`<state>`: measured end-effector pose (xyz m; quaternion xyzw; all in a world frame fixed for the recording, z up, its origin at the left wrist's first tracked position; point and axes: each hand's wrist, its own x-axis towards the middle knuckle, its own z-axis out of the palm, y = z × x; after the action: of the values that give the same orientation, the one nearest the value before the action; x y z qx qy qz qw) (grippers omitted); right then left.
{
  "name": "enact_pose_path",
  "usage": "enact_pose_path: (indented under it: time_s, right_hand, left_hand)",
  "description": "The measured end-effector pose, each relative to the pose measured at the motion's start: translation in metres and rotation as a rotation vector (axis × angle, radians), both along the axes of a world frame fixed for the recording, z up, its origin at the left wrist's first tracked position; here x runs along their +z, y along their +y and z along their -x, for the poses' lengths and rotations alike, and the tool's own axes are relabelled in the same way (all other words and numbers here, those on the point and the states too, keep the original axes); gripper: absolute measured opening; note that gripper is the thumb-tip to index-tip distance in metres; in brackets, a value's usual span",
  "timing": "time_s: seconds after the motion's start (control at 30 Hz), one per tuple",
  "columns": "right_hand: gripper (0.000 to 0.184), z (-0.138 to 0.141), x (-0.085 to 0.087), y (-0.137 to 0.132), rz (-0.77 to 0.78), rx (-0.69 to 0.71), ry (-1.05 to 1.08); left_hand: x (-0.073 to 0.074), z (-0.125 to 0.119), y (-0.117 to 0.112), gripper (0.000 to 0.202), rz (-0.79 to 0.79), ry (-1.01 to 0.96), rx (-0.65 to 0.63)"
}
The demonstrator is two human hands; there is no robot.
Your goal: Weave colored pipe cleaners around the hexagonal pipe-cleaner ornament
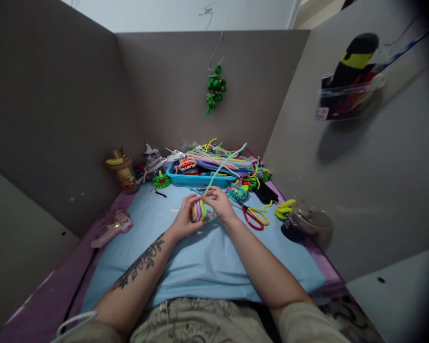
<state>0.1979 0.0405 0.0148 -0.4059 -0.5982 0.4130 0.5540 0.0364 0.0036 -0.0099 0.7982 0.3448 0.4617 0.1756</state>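
Observation:
My left hand (186, 218) is closed round a small striped pipe-cleaner piece (198, 211) in yellow, pink, purple and green. Its fingers hide the left side of the piece. My right hand (218, 204) pinches a long mint-green pipe cleaner (223, 164) close to the top of that piece. The free end of the pipe cleaner rises up and to the right. Both hands are close together above the light blue cloth (200, 267). Just right of my right hand lies a teal fuzzy pipe-cleaner piece (238, 192).
A blue tray (200, 180) heaped with pipe cleaners stands at the back. Scissors (255, 219) with red and yellow handles lie on the right, near a black phone-like object (265, 192) and a dark cup (293, 227). A pink glue gun (113, 229) rests left. Grey panels surround the table.

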Motion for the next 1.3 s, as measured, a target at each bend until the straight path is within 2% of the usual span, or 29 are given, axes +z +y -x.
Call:
enact_pose_path:
  time_s: [0.43,0.53,0.67,0.9,1.13,1.3]
  right_hand:
    - [0.017,-0.002,0.001,0.002,-0.159,-0.034,-0.322]
    - [0.016,0.002,0.0,0.0,-0.194,-0.056,-0.312]
    - [0.013,0.01,-0.003,-0.004,-0.212,-0.045,-0.255]
    - [0.012,0.021,-0.004,-0.011,-0.232,-0.043,-0.153]
    - [0.021,0.017,-0.003,-0.01,-0.154,-0.059,-0.069]
    - [0.019,0.014,-0.003,-0.006,-0.195,-0.071,-0.134]
  left_hand:
    - [-0.006,0.0,0.003,0.082,-0.061,0.02,0.047]
    - [-0.008,0.0,0.004,0.088,-0.019,-0.029,0.045]
    - [-0.01,0.001,0.007,0.084,0.019,-0.048,0.06]
    - [-0.009,-0.002,0.01,0.08,-0.02,-0.053,0.156]
    - [-0.004,-0.004,0.006,0.067,-0.013,-0.043,0.203]
    - [-0.005,-0.004,0.005,0.064,-0.003,-0.026,0.179]
